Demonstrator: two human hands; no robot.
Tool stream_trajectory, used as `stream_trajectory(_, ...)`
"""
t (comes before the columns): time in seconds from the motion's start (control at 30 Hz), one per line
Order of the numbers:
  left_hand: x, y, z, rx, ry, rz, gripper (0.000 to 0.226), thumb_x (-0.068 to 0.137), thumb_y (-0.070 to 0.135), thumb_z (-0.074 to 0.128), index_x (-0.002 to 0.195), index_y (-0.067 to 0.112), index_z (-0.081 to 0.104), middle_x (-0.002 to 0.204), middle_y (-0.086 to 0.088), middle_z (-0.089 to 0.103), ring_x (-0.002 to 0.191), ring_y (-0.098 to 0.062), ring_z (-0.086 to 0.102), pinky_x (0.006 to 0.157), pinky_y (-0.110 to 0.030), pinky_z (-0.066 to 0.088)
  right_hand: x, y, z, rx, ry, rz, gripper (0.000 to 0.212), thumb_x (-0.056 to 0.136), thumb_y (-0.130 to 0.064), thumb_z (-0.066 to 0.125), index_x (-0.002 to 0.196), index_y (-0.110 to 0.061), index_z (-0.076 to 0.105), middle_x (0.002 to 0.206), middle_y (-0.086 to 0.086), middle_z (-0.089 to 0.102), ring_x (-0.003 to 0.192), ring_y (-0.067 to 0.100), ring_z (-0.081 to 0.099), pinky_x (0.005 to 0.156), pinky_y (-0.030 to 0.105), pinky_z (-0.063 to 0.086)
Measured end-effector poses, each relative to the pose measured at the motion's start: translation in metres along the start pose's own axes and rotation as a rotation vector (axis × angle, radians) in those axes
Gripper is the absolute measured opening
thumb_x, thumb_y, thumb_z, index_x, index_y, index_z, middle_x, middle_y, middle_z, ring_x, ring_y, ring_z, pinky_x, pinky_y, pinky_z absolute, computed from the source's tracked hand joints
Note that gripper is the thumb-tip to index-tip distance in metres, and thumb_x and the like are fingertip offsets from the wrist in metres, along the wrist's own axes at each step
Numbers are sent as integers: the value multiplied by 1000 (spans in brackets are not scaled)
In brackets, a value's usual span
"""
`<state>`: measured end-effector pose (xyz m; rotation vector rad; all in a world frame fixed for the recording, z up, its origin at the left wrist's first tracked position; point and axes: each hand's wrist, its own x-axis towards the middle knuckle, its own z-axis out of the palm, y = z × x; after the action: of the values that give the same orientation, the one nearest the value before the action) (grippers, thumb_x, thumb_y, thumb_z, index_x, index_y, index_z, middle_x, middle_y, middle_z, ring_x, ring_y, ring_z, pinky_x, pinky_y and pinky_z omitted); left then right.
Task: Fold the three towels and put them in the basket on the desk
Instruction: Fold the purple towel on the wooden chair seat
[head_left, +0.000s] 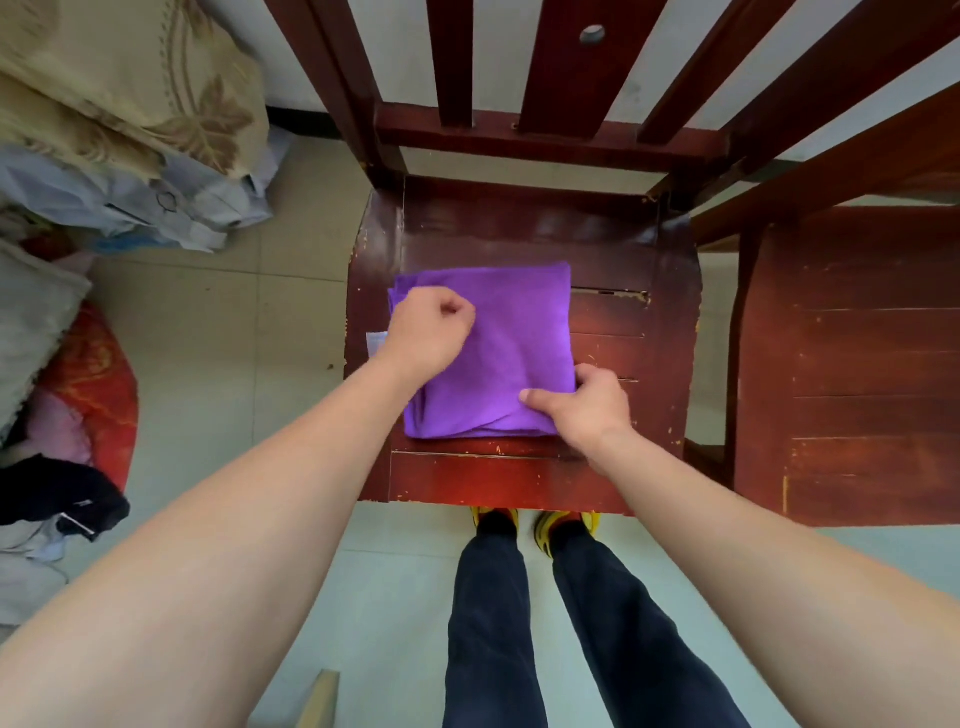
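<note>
The left hand (428, 332) rests clenched on the left edge of the purple towel (498, 338); I cannot tell whether its fingers hold cloth. To the right, the right hand (584, 402) pinches the towel's near corner, thumb on top. The folded towel lies beneath both hands' fingers on the chair seat (613, 249).

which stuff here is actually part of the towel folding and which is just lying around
Job: purple towel, chair seat under it, left hand on it, right hand pinching its near corner.
Lying about: bedding pile, dark garment, second chair.

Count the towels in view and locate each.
1: the purple towel lies folded on the chair seat, under the left hand and right hand. Others may be hidden.
</note>
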<state>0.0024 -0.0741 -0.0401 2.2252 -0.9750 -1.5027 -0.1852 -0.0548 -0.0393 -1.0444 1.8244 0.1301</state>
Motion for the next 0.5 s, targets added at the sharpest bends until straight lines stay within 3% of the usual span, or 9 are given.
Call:
stream_trajectory(0.07, 3, 15, -1, -225, -55, -154, 22, 92, 34, 58, 88, 13, 63, 78, -9, 67, 69, -20, 62, 68, -29, 51, 5, -1, -17, -1, 60, -85, 29, 67, -33, 83, 80, -19, 62, 83, 3, 68, 80, 27, 63, 69, 34, 48)
stream_trajectory(0.2, -2, 49, 2, -424, -192, -377, 65, 77, 76, 49, 112, 21, 48, 97, -18, 67, 86, -30, 68, 81, -42, 55, -3, -16, -51, -299, 235, -440, 31, 73, -16, 70, 91, -22, 45, 94, -1, 51, 83, 23, 49, 66, 31, 32)
stream_trajectory(0.27, -2, 61, 4, -451, -153, -418, 78, 67, 81, 54, 114, 19, 48, 97, -19, 68, 83, -33, 69, 76, -44, 57, -14, -23, -56, -510, 259, -630, 34, 72, -12, 69, 96, -20, 45, 97, 1, 48, 88, 25, 49, 64, 33, 35)
stream_trajectory(0.33, 3, 66, 6, -454, -30, -393, 65, 71, 64, 66, 109, 13, 51, 98, -17, 69, 80, -31, 70, 63, -35, 56, -22, -23, -54, -685, 234, -763, 39, 70, -14, 72, 103, -15, 50, 101, 6, 50, 92, 30, 50, 63, 36, 40)
stream_trajectory(0.43, 8, 62, -1, -459, 66, -281, 20, 84, 14, 64, 100, 16, 53, 102, -9, 62, 85, -24, 60, 51, -26, 47, -31, -11, -49, -711, 146, -859, 44, 72, -27, 74, 110, -16, 55, 102, 6, 52, 92, 29, 53, 61, 36, 47)
stream_trajectory(0.5, 7, 52, -10, -379, 28, -197, 24, 85, 0, 58, 104, 13, 59, 90, -5, 58, 73, -16, 54, 50, -24, 47, -40, 1, -44, -618, 76, -889, 48, 78, -37, 69, 119, -17, 55, 106, 4, 52, 96, 27, 53, 61, 38, 51)
